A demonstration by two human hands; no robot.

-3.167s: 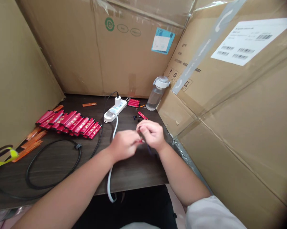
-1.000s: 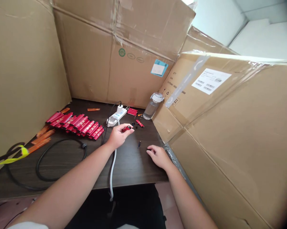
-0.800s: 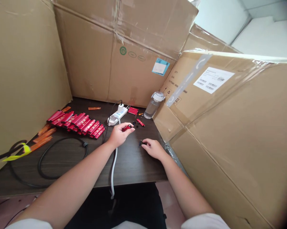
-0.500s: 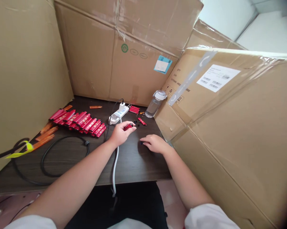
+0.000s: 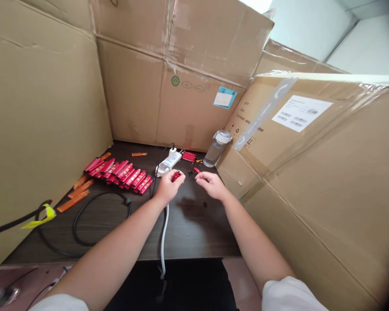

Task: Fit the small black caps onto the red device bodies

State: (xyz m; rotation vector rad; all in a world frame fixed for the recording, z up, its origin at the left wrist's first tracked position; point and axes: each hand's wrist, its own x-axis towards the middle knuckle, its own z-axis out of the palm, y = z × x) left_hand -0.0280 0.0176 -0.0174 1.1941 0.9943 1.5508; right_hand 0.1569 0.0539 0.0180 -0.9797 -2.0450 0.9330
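Red and glossy, a short stick-shaped part (image 5: 176, 175) is gripped between the fingers and thumb of the left hand (image 5: 169, 188), above a dark wood desk (image 5: 194, 229). The right hand (image 5: 212, 183) is held half open, its fingers lightly curled, with nothing seen in its grasp; a second red part (image 5: 197, 170) and small black pieces (image 5: 191, 173) lie just ahead of it. A row of red sticks (image 5: 123, 175) is laid out to the left, near orange strips (image 5: 80, 193) and a white power strip (image 5: 168, 164). A clear plastic bottle (image 5: 215, 150) with a white cap is stood beside a cardboard carton (image 5: 278, 172); its contents cannot be made out.
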